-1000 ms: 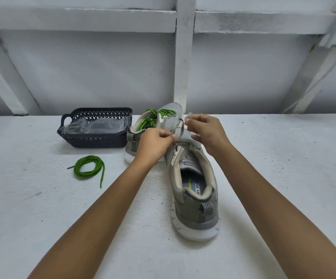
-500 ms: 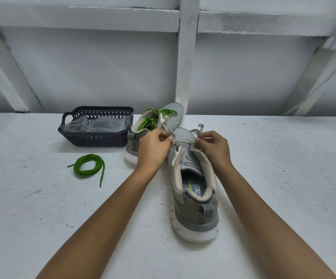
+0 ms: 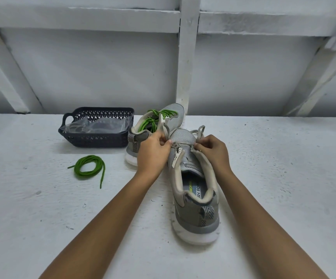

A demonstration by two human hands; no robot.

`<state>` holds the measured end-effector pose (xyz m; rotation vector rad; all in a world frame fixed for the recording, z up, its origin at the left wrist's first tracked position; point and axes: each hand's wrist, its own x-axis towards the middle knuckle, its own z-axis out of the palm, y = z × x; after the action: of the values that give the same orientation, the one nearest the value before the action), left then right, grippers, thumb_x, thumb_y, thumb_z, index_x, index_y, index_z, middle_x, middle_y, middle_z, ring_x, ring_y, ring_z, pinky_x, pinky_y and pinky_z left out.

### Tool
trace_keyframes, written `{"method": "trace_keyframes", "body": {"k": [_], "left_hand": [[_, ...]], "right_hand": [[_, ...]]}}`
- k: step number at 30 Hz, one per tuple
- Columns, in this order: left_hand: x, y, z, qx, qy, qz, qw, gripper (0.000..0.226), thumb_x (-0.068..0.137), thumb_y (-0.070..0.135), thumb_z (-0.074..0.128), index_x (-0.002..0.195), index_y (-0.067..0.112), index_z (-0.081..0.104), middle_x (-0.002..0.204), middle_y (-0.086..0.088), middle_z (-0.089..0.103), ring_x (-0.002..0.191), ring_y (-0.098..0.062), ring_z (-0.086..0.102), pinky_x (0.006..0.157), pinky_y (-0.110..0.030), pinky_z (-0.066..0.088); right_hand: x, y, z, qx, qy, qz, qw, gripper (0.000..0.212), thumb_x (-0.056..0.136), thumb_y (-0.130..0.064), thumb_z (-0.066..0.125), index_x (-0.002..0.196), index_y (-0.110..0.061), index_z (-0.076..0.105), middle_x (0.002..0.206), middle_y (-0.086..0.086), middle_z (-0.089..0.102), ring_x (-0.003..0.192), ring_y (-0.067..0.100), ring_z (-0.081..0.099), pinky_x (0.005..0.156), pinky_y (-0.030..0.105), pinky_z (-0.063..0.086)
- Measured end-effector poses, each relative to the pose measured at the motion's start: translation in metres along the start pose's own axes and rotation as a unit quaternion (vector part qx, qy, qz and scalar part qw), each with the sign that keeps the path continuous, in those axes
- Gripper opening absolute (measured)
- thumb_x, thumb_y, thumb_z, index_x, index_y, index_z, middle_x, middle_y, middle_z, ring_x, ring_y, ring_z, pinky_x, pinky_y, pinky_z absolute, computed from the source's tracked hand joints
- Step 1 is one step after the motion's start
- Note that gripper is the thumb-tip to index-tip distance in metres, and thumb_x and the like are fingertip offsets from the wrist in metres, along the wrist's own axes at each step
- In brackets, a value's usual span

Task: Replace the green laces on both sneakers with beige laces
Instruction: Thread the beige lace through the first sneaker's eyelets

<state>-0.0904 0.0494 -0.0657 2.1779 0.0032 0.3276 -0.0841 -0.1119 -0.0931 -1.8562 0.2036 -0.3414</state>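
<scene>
Pinched by the left hand point(image 3: 153, 152) and right hand point(image 3: 213, 152) at frame centre, the beige lace point(image 3: 201, 129) has been pulled down snug on the near sneaker point(image 3: 195, 208), so lacing is just started there; the far sneaker point(image 3: 176, 114) is left green-laced.

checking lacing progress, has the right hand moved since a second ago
Yes. The right hand dropped from above the toe of the near sneaker to its right eyelet edge, pinching the beige lace.

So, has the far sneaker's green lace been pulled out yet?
No, the far sneaker has a green lace threaded through it; only the coiled lace lies loose on the table.
</scene>
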Motion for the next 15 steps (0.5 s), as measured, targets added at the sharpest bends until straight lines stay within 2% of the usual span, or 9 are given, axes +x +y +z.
{"method": "trace_keyframes", "body": {"k": [3, 5, 10, 15], "left_hand": [[0.0, 0.0, 0.002, -0.004, 0.001, -0.001, 1.0, 0.01, 0.088, 0.024, 0.062, 0.086, 0.014, 0.062, 0.083, 0.001, 0.067, 0.084, -0.018, 0.063, 0.073, -0.03, 0.049], [-0.001, 0.002, 0.003, 0.021, -0.003, 0.003, 1.0, 0.013, 0.089, 0.027, 0.062, 0.082, 0.016, 0.062, 0.081, 0.002, 0.066, 0.083, -0.021, 0.062, 0.069, -0.03, 0.048], [0.003, 0.008, 0.004, 0.091, 0.001, 0.001, 0.996, 0.014, 0.091, 0.031, 0.057, 0.09, 0.019, 0.066, 0.09, 0.002, 0.069, 0.085, -0.02, 0.061, 0.064, -0.027, 0.038], [0.005, 0.009, 0.006, 0.137, 0.005, 0.025, 0.99, 0.014, 0.092, 0.03, 0.055, 0.096, 0.022, 0.065, 0.093, 0.001, 0.07, 0.089, -0.023, 0.063, 0.064, -0.028, 0.042]], "right_hand": [[0.0, 0.0, 0.0, 0.007, 0.002, 0.0, 1.0, 0.006, 0.08, -0.008, 0.07, 0.081, -0.007, 0.065, 0.074, -0.002, 0.065, 0.072, 0.007, 0.058, 0.066, 0.016, 0.043], [0.001, 0.0, 0.0, 0.006, 0.002, -0.001, 1.0, 0.006, 0.081, -0.009, 0.07, 0.081, -0.008, 0.064, 0.074, -0.003, 0.064, 0.071, 0.006, 0.058, 0.066, 0.016, 0.043], [0.001, 0.002, 0.001, 0.012, 0.004, 0.001, 1.0, 0.007, 0.081, -0.009, 0.071, 0.08, -0.011, 0.064, 0.076, -0.001, 0.065, 0.073, 0.008, 0.059, 0.067, 0.018, 0.043], [0.002, 0.003, 0.001, 0.017, 0.004, -0.003, 1.0, 0.006, 0.081, -0.008, 0.071, 0.082, -0.009, 0.065, 0.076, -0.001, 0.065, 0.071, 0.006, 0.058, 0.064, 0.012, 0.043]]}}
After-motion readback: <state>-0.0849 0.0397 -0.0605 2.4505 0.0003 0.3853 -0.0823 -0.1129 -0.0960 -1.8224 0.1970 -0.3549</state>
